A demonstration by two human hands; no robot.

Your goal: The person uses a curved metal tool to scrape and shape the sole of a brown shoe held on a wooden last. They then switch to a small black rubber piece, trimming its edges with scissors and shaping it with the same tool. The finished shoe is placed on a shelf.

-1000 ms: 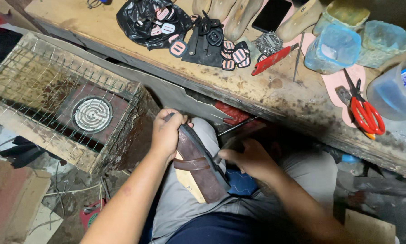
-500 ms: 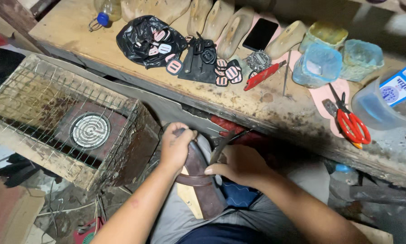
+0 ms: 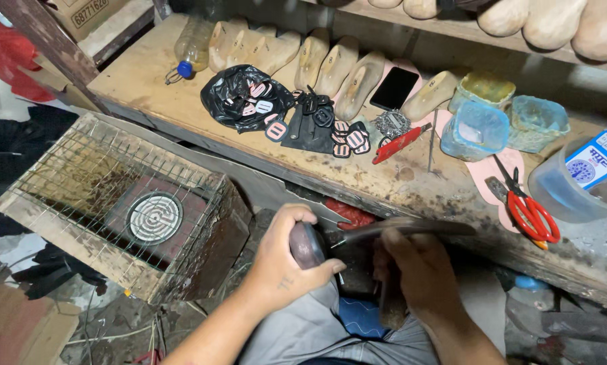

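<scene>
Left hand (image 3: 283, 253): fingers wrapped around dark brown leather shoe (image 3: 308, 245), held on lap.
Right hand (image 3: 415, 270): fingers closed on thin dark metal tool (image 3: 398, 230), touching shoe.
Progress: shoe work underway, not finished, by the look.

Left hand (image 3: 283, 253) and right hand (image 3: 415, 270) close together, fingers curled tight.

The brown shoe (image 3: 308, 245), a second ago lying lengthwise across the lap with its upper showing, is now turned end-on, only its rounded tip visible under the left hand (image 3: 282, 257), which has shifted from the side to cup over it. The right hand (image 3: 418, 270) has lifted a long dark tool (image 3: 405, 228), now blurred, just above its knuckles beside the shoe.
</scene>
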